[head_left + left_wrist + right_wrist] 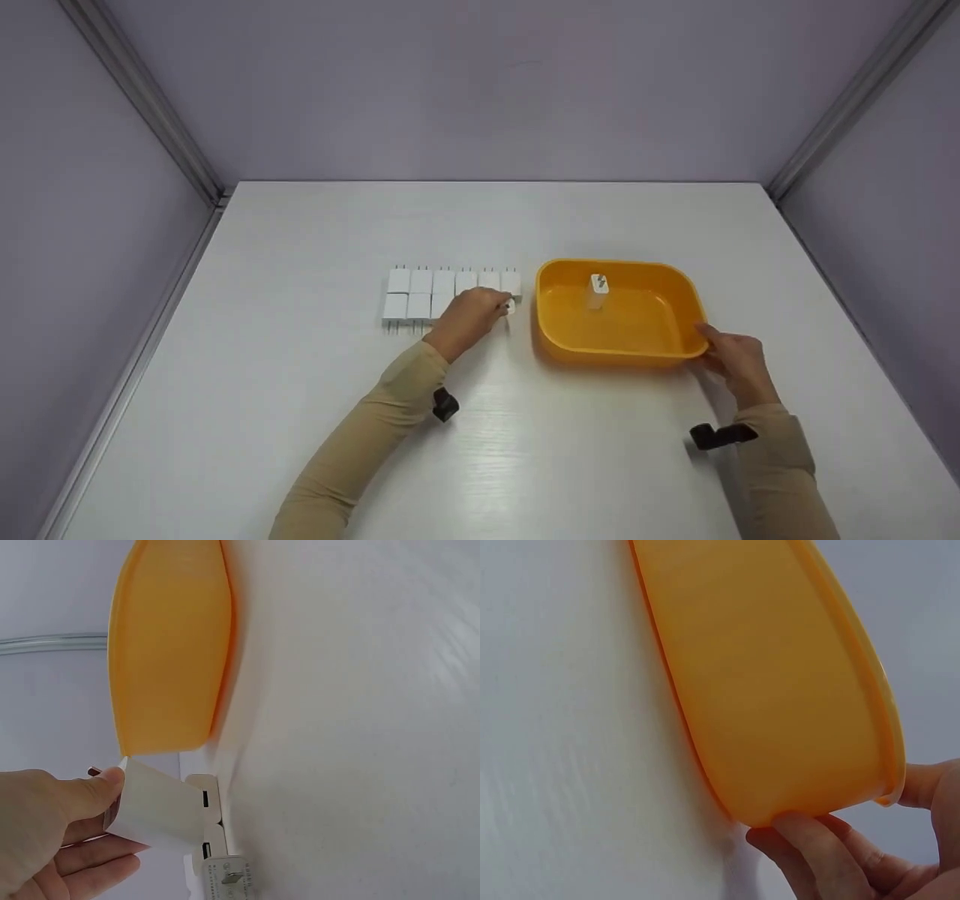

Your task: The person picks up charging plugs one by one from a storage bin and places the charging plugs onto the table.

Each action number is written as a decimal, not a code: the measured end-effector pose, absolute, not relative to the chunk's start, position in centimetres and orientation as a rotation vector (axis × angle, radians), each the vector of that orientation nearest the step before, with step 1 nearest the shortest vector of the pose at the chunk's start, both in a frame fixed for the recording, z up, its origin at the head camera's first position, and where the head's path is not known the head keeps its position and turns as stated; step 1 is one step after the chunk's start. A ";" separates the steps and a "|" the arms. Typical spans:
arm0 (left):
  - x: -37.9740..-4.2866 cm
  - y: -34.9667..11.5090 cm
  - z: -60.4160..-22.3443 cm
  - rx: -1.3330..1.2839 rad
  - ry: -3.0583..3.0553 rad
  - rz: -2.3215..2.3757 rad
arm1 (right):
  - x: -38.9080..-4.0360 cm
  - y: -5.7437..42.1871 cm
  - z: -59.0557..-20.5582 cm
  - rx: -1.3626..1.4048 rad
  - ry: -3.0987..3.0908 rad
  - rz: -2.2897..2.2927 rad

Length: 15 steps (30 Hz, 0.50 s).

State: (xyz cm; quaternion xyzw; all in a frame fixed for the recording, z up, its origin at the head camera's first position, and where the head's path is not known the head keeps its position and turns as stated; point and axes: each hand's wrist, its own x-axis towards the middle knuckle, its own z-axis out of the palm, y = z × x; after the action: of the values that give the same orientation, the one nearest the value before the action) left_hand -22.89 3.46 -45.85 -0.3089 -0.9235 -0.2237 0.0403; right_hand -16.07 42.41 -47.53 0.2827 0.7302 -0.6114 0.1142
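My left hand (469,315) pinches a white charger plug (160,804) between thumb and fingers, over the right end of two rows of similar charger plugs (421,282). In the left wrist view it is tilted, its metal prongs toward the palm. On the right, my right hand (739,364) grips the near right corner of a yellow plastic basin (600,352), thumb over the rim and fingers against the outer wall. One white charger plug (598,294) stands inside the basin with its prongs up. My left hand hides part of the rows.
The basin sits on a white table (480,465), just right of the plug rows. Pale panels (480,90) enclose the table at the back and sides. Both sleeves carry a black wrist camera, the left one (445,405) near the table's middle.
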 end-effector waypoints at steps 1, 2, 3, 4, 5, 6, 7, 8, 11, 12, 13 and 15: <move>-22.9 3.5 -46.0 -0.945 -2.832 -0.675 | -16.1 42.4 -47.5 0.829 2.146 -1.782; -22.9 3.5 -46.1 -0.945 -2.829 -0.673 | -16.1 42.4 -47.5 0.830 2.149 -1.773; -22.9 3.5 -46.3 -0.950 -2.819 -0.672 | -16.1 42.5 -47.5 0.831 2.147 -1.777; -22.9 3.5 -46.4 -0.953 -2.809 -0.665 | -16.1 42.5 -47.5 0.832 2.148 -1.777; -22.8 3.5 -46.5 -0.954 -2.802 -0.661 | -16.0 42.5 -47.6 0.831 2.149 -1.773; -22.8 3.5 -46.7 -0.957 -2.794 -0.646 | -16.0 42.5 -47.6 0.828 2.145 -1.780; -22.8 3.4 -46.8 -0.956 -2.793 -0.634 | -16.0 42.5 -47.6 0.822 2.142 -1.786; -22.7 3.4 -46.9 -0.958 -2.785 -0.618 | -16.0 42.5 -47.6 0.818 2.139 -1.791; -22.7 3.5 -47.2 -0.964 -2.775 -0.568 | -15.9 42.5 -47.6 0.806 2.134 -1.803; -22.7 3.4 -47.2 -0.970 -2.766 -0.557 | -15.9 42.5 -47.6 0.805 2.135 -1.802; -22.6 3.4 -47.3 -0.979 -2.754 -0.554 | -15.9 42.5 -47.6 0.804 2.142 -1.794; -22.6 3.3 -47.5 -0.997 -2.721 -0.561 | -15.9 42.5 -47.6 0.803 2.147 -1.797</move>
State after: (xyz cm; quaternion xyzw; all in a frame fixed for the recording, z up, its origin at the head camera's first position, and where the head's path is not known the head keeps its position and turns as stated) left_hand -22.57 3.35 -47.48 -0.3363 -0.9177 -0.1894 0.0947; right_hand -15.87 42.54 -47.59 0.2739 0.7323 -0.6129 0.1145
